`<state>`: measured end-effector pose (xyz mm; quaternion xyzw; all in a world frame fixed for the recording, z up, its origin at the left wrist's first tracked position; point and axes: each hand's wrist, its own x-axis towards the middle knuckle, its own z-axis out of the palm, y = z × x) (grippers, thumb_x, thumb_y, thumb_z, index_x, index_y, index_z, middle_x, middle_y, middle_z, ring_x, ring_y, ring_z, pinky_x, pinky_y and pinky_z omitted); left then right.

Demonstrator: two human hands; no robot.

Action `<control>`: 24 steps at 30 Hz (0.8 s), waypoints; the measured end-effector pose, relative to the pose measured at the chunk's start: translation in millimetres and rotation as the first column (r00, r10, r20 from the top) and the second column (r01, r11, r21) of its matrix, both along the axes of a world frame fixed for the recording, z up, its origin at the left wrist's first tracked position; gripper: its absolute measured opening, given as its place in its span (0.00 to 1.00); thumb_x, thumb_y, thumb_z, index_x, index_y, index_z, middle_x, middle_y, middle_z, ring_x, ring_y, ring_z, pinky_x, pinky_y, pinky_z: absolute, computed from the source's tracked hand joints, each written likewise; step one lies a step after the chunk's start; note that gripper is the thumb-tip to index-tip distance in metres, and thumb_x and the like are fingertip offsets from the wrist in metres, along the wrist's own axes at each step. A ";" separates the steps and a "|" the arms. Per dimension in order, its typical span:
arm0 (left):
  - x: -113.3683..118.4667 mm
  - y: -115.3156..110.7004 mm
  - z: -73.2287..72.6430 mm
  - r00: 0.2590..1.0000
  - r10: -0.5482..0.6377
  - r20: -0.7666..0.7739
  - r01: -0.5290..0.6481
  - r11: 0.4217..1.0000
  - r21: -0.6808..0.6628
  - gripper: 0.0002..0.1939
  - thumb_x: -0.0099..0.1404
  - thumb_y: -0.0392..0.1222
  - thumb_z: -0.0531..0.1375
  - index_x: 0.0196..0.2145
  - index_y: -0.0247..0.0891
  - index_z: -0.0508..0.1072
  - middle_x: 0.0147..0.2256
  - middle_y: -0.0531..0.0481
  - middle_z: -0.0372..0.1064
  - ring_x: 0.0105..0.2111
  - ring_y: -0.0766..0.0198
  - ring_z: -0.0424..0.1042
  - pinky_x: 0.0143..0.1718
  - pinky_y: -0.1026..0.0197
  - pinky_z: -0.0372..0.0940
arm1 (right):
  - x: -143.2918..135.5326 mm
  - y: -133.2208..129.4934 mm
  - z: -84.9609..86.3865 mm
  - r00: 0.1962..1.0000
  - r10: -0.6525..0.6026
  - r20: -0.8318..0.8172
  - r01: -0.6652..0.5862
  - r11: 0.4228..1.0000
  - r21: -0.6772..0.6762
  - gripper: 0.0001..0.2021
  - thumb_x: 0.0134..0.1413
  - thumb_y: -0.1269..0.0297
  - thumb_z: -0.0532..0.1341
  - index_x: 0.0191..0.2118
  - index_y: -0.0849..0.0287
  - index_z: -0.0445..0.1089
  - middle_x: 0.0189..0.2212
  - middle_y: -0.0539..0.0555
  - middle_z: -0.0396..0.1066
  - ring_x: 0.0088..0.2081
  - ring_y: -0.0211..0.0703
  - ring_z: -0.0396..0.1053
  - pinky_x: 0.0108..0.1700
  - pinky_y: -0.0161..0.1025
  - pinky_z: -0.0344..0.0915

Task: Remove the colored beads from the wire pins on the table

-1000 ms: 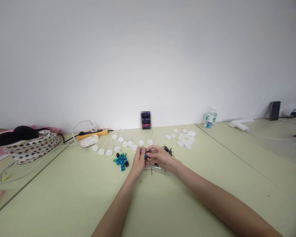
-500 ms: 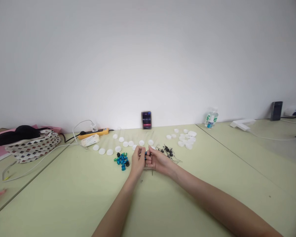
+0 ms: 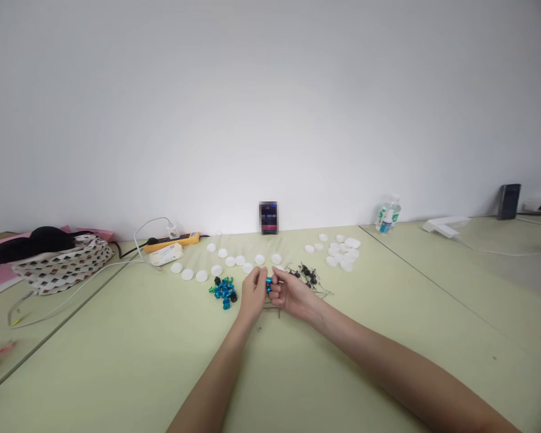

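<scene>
Between my hands, at the middle of the table, is a small blue metallic part. My left hand is closed on it from the left. My right hand has its fingers curled at the part's right side, closed round it too. Thin dark rods lie just below the hands. To the left is a pile of blue, green and black small parts. Black pieces with thin wires lie right of my right hand. Several white round discs with clear tubes stand behind the hands.
More white discs lie at the back right. A phone leans on the wall. A bottle, a white device, a yellow power strip with cables and a patterned basket are further out.
More of the blue part shows between my fingers. My hands stay in nearly the same place, and the view has shifted slightly.
</scene>
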<state>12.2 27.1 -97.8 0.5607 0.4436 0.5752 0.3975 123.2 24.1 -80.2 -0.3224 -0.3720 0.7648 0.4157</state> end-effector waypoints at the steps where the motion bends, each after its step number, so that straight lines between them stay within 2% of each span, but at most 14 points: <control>1: 0.2 -1.1 0.8 1.000 0.020 -0.011 -0.020 0.999 0.029 0.17 0.59 0.51 0.54 0.19 0.37 0.59 0.17 0.57 0.56 0.19 0.71 0.58 0.20 0.69 0.53 | 1.2 1.8 -0.4 0.999 0.004 -0.035 -0.005 1.000 -0.029 0.19 0.48 0.49 0.59 0.21 0.59 0.56 0.14 0.43 0.50 0.16 0.30 0.50 0.19 0.30 0.46; 3: 0.0 -1.8 -0.2 0.998 0.048 -0.033 -0.045 0.997 0.064 0.17 0.60 0.49 0.53 0.18 0.37 0.59 0.17 0.57 0.56 0.20 0.71 0.58 0.21 0.69 0.53 | 1.8 1.2 -0.1 1.000 0.006 -0.014 -0.006 1.000 0.017 0.20 0.49 0.48 0.58 0.21 0.59 0.56 0.14 0.43 0.51 0.16 0.30 0.51 0.19 0.30 0.46; 5: -1.2 -0.4 -4.2 0.997 0.060 -0.051 -0.057 0.996 0.068 0.19 0.61 0.49 0.51 0.17 0.37 0.58 0.15 0.57 0.55 0.18 0.70 0.57 0.21 0.68 0.52 | 0.2 -4.6 2.1 0.996 -0.008 0.088 -0.007 0.985 0.170 0.20 0.50 0.48 0.57 0.20 0.60 0.59 0.14 0.44 0.54 0.16 0.31 0.54 0.19 0.31 0.47; 6: -2.2 0.8 -6.6 0.996 0.065 -0.057 -0.061 0.996 0.064 0.20 0.62 0.49 0.50 0.16 0.37 0.57 0.14 0.57 0.55 0.17 0.70 0.56 0.20 0.68 0.52 | -1.1 -8.5 3.8 0.986 -0.036 0.161 -0.011 0.959 0.282 0.20 0.50 0.49 0.57 0.20 0.60 0.60 0.13 0.45 0.55 0.16 0.32 0.55 0.19 0.31 0.48; 8: -4.5 3.1 -10.6 0.995 0.081 -0.062 -0.077 0.996 0.053 0.22 0.63 0.50 0.48 0.14 0.38 0.54 0.12 0.57 0.52 0.16 0.70 0.55 0.19 0.67 0.50 | -3.7 -16.1 6.9 0.951 -0.121 0.284 -0.038 0.866 0.498 0.19 0.50 0.50 0.58 0.20 0.61 0.62 0.14 0.46 0.58 0.17 0.32 0.56 0.21 0.32 0.50; 10: -6.0 3.8 -11.7 0.993 0.096 -0.065 -0.093 0.994 0.049 0.24 0.63 0.51 0.47 0.13 0.39 0.51 0.11 0.57 0.49 0.15 0.70 0.53 0.18 0.66 0.49 | -5.3 -20.0 7.9 0.926 -0.181 0.332 -0.063 0.792 0.608 0.18 0.50 0.52 0.59 0.20 0.61 0.63 0.14 0.47 0.59 0.18 0.31 0.55 0.23 0.32 0.51; 11: -6.2 3.2 -10.8 0.993 0.096 -0.070 -0.092 0.994 0.054 0.24 0.63 0.51 0.48 0.13 0.39 0.51 0.12 0.57 0.49 0.15 0.70 0.53 0.19 0.66 0.49 | -5.7 -19.8 7.2 0.925 -0.185 0.332 -0.061 0.790 0.610 0.18 0.50 0.52 0.59 0.20 0.61 0.63 0.14 0.47 0.59 0.18 0.31 0.55 0.23 0.32 0.50; 12: -6.0 2.0 -9.1 0.993 0.092 -0.076 -0.087 0.994 0.065 0.23 0.63 0.51 0.48 0.14 0.39 0.52 0.12 0.57 0.49 0.16 0.70 0.53 0.19 0.66 0.49 | -5.7 -18.2 5.8 0.933 -0.172 0.316 -0.044 0.817 0.575 0.18 0.51 0.52 0.59 0.20 0.62 0.63 0.14 0.47 0.58 0.18 0.31 0.54 0.22 0.31 0.49; 15: -3.0 -3.7 -1.5 0.991 0.076 -0.107 -0.063 0.991 0.116 0.19 0.63 0.50 0.49 0.18 0.37 0.59 0.16 0.56 0.56 0.19 0.69 0.57 0.22 0.67 0.52 | -4.5 -7.8 -0.7 0.987 -0.071 0.143 0.029 0.959 0.281 0.20 0.50 0.50 0.58 0.20 0.61 0.58 0.14 0.45 0.55 0.16 0.30 0.52 0.20 0.31 0.46; 17: -0.5 -6.9 2.4 0.988 0.087 -0.125 -0.069 0.988 0.142 0.17 0.62 0.49 0.51 0.20 0.37 0.61 0.18 0.56 0.58 0.20 0.69 0.58 0.23 0.68 0.52 | -3.7 -1.3 -4.2 1.000 -0.020 0.024 0.017 0.993 0.119 0.20 0.49 0.50 0.58 0.20 0.60 0.55 0.14 0.43 0.51 0.15 0.29 0.49 0.19 0.31 0.44; 18: 0.5 -7.7 3.5 0.987 0.099 -0.130 -0.079 0.986 0.148 0.16 0.62 0.48 0.52 0.20 0.37 0.61 0.18 0.56 0.58 0.20 0.70 0.57 0.23 0.68 0.51 | -3.6 0.3 -5.1 1.000 0.000 -0.004 0.001 0.996 0.087 0.20 0.49 0.50 0.59 0.20 0.59 0.54 0.14 0.43 0.50 0.15 0.29 0.48 0.19 0.31 0.42; 21: 2.3 -6.0 2.5 0.983 0.146 -0.116 -0.129 0.981 0.142 0.18 0.62 0.49 0.51 0.18 0.38 0.57 0.16 0.58 0.53 0.19 0.70 0.54 0.22 0.68 0.50 | -4.9 -2.5 -4.3 1.000 0.003 0.026 -0.007 0.988 0.154 0.21 0.49 0.51 0.60 0.19 0.60 0.54 0.14 0.42 0.49 0.15 0.28 0.47 0.19 0.30 0.39; 24: 2.2 -1.8 -1.4 0.982 0.168 -0.090 -0.158 0.982 0.104 0.21 0.64 0.51 0.48 0.17 0.39 0.52 0.15 0.58 0.49 0.17 0.70 0.53 0.20 0.67 0.50 | -7.2 -10.4 -1.2 0.986 -0.071 0.149 0.015 0.937 0.349 0.21 0.50 0.51 0.59 0.18 0.61 0.57 0.13 0.44 0.51 0.16 0.29 0.49 0.20 0.31 0.41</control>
